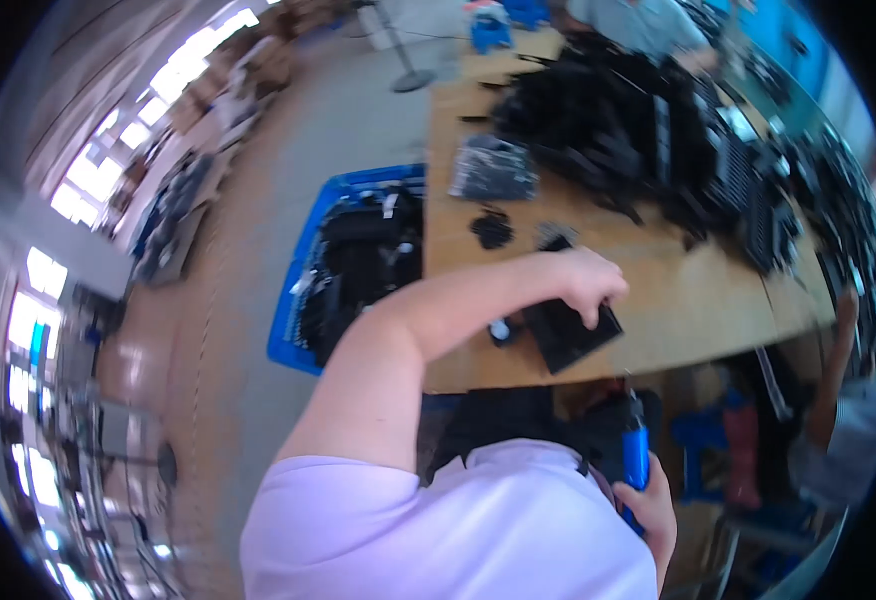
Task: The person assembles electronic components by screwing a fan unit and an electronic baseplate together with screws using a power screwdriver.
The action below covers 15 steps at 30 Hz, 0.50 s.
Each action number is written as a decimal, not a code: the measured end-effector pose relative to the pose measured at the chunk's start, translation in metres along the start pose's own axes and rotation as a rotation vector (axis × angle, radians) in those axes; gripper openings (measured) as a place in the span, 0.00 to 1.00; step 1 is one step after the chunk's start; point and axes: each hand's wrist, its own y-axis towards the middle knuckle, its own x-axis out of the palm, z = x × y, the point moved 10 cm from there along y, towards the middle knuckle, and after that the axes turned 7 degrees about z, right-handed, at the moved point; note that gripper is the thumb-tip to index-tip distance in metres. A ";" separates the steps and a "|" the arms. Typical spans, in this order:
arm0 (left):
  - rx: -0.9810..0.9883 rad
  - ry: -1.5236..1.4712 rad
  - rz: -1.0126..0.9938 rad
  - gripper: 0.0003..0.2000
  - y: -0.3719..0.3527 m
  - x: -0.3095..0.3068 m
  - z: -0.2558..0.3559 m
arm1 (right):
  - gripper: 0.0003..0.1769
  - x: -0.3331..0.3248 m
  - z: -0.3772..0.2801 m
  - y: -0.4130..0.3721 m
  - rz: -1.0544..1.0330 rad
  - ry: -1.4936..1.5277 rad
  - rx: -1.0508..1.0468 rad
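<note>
from the left hand (590,288), i have bare tabletop (693,290) to pass over at three o'clock. a big black heap (608,125) blocks me at twelve to one, a small dark pile (493,229) stands at ten, and the black panel (563,340) lies at seven. for the right hand (655,505), the table's near edge (683,352) bars twelve.

Bright windows (48,272) are far left of the left grip (592,286); beyond it, also leftward, a round-based stand (414,81) occupies the floor (368,130).
</note>
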 end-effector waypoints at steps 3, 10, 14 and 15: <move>-0.003 -0.161 0.132 0.20 -0.020 -0.020 -0.001 | 0.36 -0.004 -0.026 0.000 -0.002 0.165 0.093; -0.151 -0.621 0.643 0.12 -0.111 -0.062 -0.028 | 0.26 -0.034 -0.018 0.012 0.164 0.207 0.079; -0.462 -0.875 1.243 0.09 -0.233 -0.074 -0.085 | 0.23 -0.037 -0.048 0.009 0.172 0.194 0.104; -0.746 -0.892 1.350 0.10 -0.281 -0.079 -0.084 | 0.23 -0.036 -0.054 0.010 0.175 0.193 0.091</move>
